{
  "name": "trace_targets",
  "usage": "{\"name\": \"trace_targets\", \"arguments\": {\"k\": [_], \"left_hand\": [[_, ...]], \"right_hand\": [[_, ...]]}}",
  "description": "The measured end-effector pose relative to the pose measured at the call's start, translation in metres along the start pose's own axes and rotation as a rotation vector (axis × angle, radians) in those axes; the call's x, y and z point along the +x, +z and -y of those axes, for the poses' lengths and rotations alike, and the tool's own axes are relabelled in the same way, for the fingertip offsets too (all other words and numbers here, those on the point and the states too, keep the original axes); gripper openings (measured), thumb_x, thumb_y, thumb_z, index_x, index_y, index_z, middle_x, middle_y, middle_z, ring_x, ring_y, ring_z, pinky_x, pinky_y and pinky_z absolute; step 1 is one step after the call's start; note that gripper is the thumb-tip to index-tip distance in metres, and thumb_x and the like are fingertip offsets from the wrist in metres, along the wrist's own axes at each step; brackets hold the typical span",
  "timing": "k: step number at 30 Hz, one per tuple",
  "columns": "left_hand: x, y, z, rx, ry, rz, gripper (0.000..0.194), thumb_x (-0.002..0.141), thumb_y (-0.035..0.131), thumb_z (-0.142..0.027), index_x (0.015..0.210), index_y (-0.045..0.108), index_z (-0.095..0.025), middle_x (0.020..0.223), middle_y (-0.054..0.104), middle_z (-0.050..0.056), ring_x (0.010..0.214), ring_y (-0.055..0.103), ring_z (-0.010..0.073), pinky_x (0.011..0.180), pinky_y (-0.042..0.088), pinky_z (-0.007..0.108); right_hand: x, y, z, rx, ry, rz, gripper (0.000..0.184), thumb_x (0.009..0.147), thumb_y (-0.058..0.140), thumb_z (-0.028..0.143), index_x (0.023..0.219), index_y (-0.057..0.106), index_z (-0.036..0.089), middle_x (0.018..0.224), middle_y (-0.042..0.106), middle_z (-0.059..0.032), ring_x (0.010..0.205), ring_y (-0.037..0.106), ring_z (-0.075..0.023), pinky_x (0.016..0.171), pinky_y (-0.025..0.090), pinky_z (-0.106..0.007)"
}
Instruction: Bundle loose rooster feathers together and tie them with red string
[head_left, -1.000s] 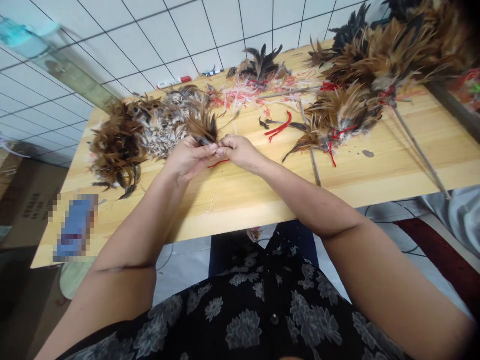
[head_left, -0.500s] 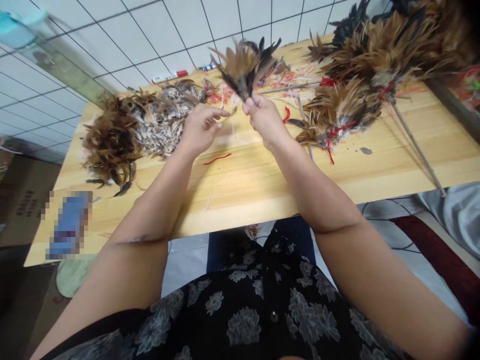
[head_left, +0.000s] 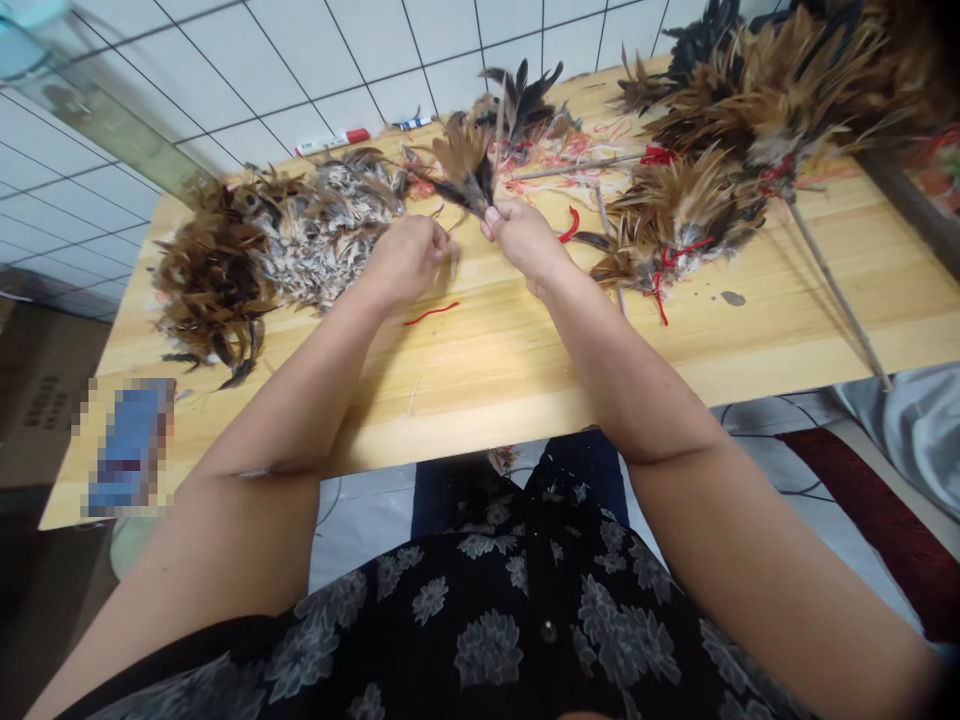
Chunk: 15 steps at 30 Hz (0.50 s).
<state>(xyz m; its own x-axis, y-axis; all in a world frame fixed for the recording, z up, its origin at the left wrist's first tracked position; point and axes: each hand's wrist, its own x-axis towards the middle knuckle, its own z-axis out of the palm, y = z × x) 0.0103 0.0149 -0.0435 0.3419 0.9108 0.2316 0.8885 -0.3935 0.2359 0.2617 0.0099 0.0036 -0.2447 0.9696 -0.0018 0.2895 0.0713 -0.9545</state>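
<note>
My right hand [head_left: 529,240] pinches the base of a small bunch of brown and dark feathers [head_left: 463,165], whose tips fan up and to the left. A thin pale stick [head_left: 500,120] rises beside the bunch. Just left of it, my left hand [head_left: 412,258] is closed with curled fingers. A thin, blurred strand shows at those fingertips, too smeared to name. Close behind my left hand lies a heap of grey-white fluffy feathers [head_left: 319,240], with brown feathers [head_left: 210,270] at its left. A short red string [head_left: 431,314] lies below my hands.
On the right, a feather duster [head_left: 780,120] has its stick reaching the front edge of the wooden table [head_left: 480,390]. A red-tied feather bundle [head_left: 675,225] lies nearer. Along the tiled wall are a marker [head_left: 334,142] and tangled red and white strings [head_left: 592,145]. A pixelated object [head_left: 131,445] lies front left.
My left hand's fingers have curled in from a more stretched pose. The feather bunch in my right hand has dipped and tilted left. The view has shifted slightly.
</note>
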Motion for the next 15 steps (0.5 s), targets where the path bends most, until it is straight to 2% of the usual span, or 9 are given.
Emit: {"name": "trace_targets", "arguments": {"k": [3, 6, 8, 10, 12, 15], "left_hand": [[-0.014, -0.006, 0.002, -0.047, -0.022, -0.053, 0.02, 0.11, 0.065, -0.015, 0.124, 0.072, -0.028, 0.135, 0.086, 0.013, 0.132, 0.079, 0.0378, 0.118, 0.065, 0.058], [-0.011, 0.0, 0.0, -0.046, 0.056, -0.063, 0.029, 0.105, 0.072, -0.014, 0.129, 0.077, -0.029, 0.142, 0.085, 0.01, 0.141, 0.074, 0.0374, 0.127, 0.061, 0.06], [0.001, 0.007, -0.002, -0.038, 0.093, -0.031, 0.026, 0.1, 0.074, -0.014, 0.122, 0.08, -0.027, 0.138, 0.084, 0.012, 0.141, 0.075, 0.0395, 0.129, 0.059, 0.064], [0.014, 0.013, -0.004, -0.074, 0.097, 0.002, 0.012, 0.101, 0.072, -0.016, 0.105, 0.076, -0.026, 0.127, 0.084, 0.014, 0.131, 0.079, 0.04, 0.123, 0.062, 0.064], [0.025, 0.016, -0.004, -0.118, 0.119, 0.021, 0.016, 0.103, 0.071, -0.018, 0.09, 0.066, -0.027, 0.118, 0.084, 0.014, 0.123, 0.081, 0.0385, 0.119, 0.065, 0.062], [0.028, 0.018, -0.001, -0.141, 0.18, 0.012, 0.024, 0.102, 0.071, -0.022, 0.085, 0.057, -0.029, 0.112, 0.084, 0.012, 0.121, 0.081, 0.0374, 0.119, 0.067, 0.06]], "right_hand": [[-0.007, 0.005, 0.003, 0.137, 0.03, 0.051, 0.06, 0.129, 0.053, 0.018, 0.07, 0.044, 0.022, 0.079, 0.042, 0.0037, 0.084, 0.043, -0.0129, 0.09, 0.038, -0.028], [-0.017, 0.01, 0.007, 0.306, 0.1, 0.093, 0.052, 0.127, 0.055, 0.016, 0.075, 0.05, 0.021, 0.082, 0.054, 0.0028, 0.084, 0.049, -0.0122, 0.084, 0.041, -0.024], [-0.021, 0.012, 0.009, 0.396, 0.148, 0.124, 0.049, 0.126, 0.055, 0.016, 0.077, 0.053, 0.021, 0.085, 0.061, 0.0015, 0.082, 0.055, -0.0114, 0.077, 0.039, -0.022], [-0.021, 0.011, 0.008, 0.455, 0.186, 0.131, 0.049, 0.126, 0.053, 0.016, 0.078, 0.054, 0.02, 0.085, 0.064, 0.0007, 0.078, 0.056, -0.0101, 0.071, 0.035, -0.021], [-0.018, 0.009, 0.005, 0.486, 0.203, 0.099, 0.05, 0.128, 0.053, 0.017, 0.078, 0.054, 0.019, 0.085, 0.064, 0.001, 0.074, 0.054, -0.0084, 0.067, 0.03, -0.02], [-0.011, 0.007, 0.001, 0.464, 0.222, 0.041, 0.053, 0.128, 0.056, 0.018, 0.076, 0.052, 0.02, 0.083, 0.062, 0.0011, 0.071, 0.049, -0.0091, 0.063, 0.026, -0.021]]}}
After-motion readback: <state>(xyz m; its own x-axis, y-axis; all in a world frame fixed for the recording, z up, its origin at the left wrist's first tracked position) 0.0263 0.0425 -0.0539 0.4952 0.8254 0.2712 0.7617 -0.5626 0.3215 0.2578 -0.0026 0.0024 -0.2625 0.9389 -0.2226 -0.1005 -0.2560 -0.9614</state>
